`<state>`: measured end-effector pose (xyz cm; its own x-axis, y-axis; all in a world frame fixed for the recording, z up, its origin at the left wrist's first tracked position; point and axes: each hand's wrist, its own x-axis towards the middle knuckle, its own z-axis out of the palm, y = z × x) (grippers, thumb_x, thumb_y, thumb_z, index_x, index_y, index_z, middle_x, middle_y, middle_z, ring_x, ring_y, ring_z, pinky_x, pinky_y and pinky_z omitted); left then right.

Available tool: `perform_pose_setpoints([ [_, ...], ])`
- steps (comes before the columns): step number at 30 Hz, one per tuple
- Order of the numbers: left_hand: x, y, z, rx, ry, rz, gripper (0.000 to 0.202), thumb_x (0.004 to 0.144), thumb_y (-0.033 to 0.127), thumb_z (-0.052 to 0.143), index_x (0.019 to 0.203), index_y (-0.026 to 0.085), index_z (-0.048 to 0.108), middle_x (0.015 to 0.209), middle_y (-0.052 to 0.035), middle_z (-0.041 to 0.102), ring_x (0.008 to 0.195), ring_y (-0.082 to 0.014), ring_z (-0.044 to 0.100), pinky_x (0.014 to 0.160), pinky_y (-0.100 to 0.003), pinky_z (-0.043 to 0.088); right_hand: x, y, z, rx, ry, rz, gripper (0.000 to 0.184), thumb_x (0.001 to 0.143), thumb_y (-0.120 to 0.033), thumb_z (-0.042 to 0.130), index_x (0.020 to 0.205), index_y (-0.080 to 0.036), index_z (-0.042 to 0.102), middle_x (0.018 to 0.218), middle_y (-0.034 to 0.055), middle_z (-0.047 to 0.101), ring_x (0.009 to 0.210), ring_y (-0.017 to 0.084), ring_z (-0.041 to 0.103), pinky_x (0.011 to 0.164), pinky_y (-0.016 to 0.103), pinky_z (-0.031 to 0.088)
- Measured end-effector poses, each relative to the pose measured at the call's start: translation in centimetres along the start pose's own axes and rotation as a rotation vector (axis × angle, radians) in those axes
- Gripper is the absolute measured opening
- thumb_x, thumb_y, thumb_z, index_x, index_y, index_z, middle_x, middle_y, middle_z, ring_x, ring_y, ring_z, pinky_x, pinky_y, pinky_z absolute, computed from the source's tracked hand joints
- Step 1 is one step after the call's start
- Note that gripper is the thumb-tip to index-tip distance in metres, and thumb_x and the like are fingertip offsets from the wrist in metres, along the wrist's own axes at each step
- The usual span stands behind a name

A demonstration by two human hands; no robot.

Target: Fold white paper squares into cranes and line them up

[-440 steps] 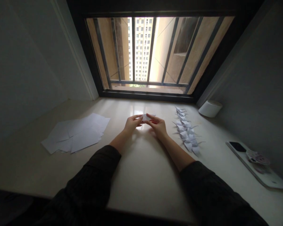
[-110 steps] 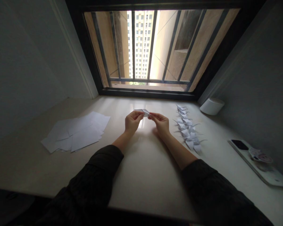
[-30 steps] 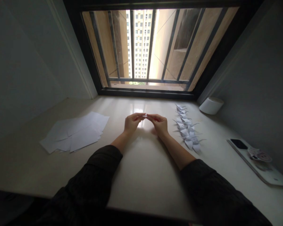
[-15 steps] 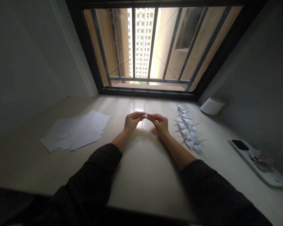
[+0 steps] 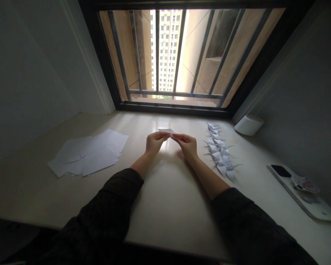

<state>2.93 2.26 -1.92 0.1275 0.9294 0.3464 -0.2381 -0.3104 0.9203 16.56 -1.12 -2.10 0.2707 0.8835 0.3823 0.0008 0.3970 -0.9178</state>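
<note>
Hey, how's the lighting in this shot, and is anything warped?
Head view: backlit by the window, so walls and sleeves go dark; glare on the counter beyond the folded paper held by left hand and right hand; wide lens splays the window bars.

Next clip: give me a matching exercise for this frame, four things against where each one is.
Things:
1. small folded paper
2. loose white sheets
3. row of folded cranes
4. phone

Places:
A. near the table's far right edge
B. pinched between the left hand and the right hand
C. spread flat, left of the left hand
D. lined up just right of the right hand

Pairs: 1-B, 2-C, 3-D, 4-A
</note>
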Motion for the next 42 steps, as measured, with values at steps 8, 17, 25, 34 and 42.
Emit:
perform_pose_setpoints([
  [8, 0.0, 0.0, -0.1, 0.012, 0.026, 0.003, 0.020, 0.063, 0.032, 0.075, 0.077, 0.019, 0.073, 0.082, -0.0058, 0.072, 0.080, -0.0174, 0.065, 0.077, -0.033, 0.051, 0.1, 0.0, 0.1, 0.046, 0.032, 0.040, 0.029, 0.058, -0.041, 0.077, 0.078, -0.020, 0.073, 0.082, 0.0052, 0.073, 0.079, 0.022, 0.067, 0.082, 0.040, 0.053],
  [17, 0.0, 0.1, 0.3, -0.065, 0.082, -0.072, 0.023, 0.063, 0.033, 0.075, 0.079, 0.017, 0.073, 0.080, -0.0055, 0.071, 0.076, -0.0153, 0.065, 0.079, -0.034, 0.052, 0.2, 0.3, 0.2, 0.154, 0.044, 0.057, 0.021, 0.059, -0.032, 0.078, 0.076, -0.022, 0.073, 0.080, 0.0038, 0.073, 0.076, 0.020, 0.067, 0.080, 0.039, 0.053],
  [25, -0.2, 0.2, 0.6, -0.047, 0.107, -0.061, 0.027, 0.064, 0.034, 0.074, 0.083, 0.016, 0.073, 0.084, -0.0071, 0.072, 0.079, -0.0169, 0.066, 0.080, -0.035, 0.052, 0.2, 0.2, 0.4, 0.194, 0.083, 0.118, 0.028, 0.054, -0.036, 0.080, 0.077, -0.021, 0.073, 0.077, 0.0042, 0.073, 0.074, 0.021, 0.067, 0.080, 0.041, 0.053],
  [34, -0.5, 0.6, 0.8, -0.057, 0.083, -0.095, 0.030, 0.064, 0.035, 0.074, 0.087, 0.016, 0.072, 0.087, -0.0078, 0.072, 0.079, -0.0171, 0.066, 0.078, -0.035, 0.052, 0.2, 0.0, 0.4, 0.206, 0.099, 0.149, 0.030, 0.053, -0.034, 0.081, 0.078, -0.019, 0.073, 0.074, 0.0049, 0.073, 0.067, 0.018, 0.065, 0.075, 0.037, 0.053],
  [42, -0.6, 0.9, 0.9, -0.102, 0.063, -0.113, 0.032, 0.062, 0.035, 0.076, 0.086, 0.014, 0.069, 0.086, -0.0087, 0.072, 0.079, -0.0186, 0.067, 0.078, -0.036, 0.052, 0.2, 0.1, 0.4, 0.194, 0.102, 0.145, 0.030, 0.054, -0.034, 0.080, 0.079, -0.018, 0.073, 0.075, 0.0049, 0.073, 0.068, 0.018, 0.066, 0.076, 0.036, 0.053],
])
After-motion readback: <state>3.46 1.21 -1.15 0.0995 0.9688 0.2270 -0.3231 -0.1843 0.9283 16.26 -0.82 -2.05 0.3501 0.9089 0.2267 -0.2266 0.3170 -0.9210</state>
